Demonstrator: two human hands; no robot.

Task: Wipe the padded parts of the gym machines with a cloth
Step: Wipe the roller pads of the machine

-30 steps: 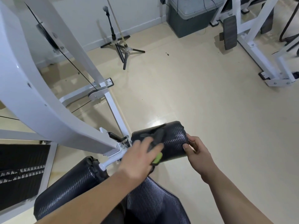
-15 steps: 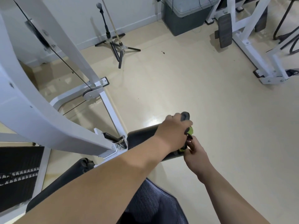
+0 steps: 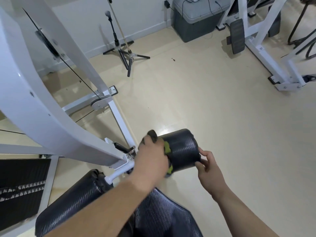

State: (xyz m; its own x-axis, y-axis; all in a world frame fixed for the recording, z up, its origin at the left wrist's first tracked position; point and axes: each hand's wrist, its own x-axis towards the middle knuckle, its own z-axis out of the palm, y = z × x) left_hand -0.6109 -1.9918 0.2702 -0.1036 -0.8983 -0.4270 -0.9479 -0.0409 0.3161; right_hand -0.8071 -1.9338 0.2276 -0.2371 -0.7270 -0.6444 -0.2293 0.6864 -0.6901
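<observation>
A black padded roller (image 3: 181, 149) sticks out to the right from the white machine frame (image 3: 42, 106). My left hand (image 3: 152, 158) wraps round the roller's inner part and presses a dark cloth with green edging (image 3: 166, 148) against it. My right hand (image 3: 207, 165) pinches the roller's outer end between fingers and thumb. A second padded roller (image 3: 68, 209) lies lower left. The padded seat (image 3: 164, 218) is below my arms.
A microphone stand (image 3: 119, 47) stands on the beige floor by the far wall. A grey box (image 3: 195, 19) sits against the wall. Another white machine (image 3: 266, 48) with a black pad occupies the upper right. A black ribbed panel (image 3: 18, 187) is at the left edge.
My left hand slid the cloth out to the roller's far end, then back inward toward the frame. My right hand stayed at the outer end.
</observation>
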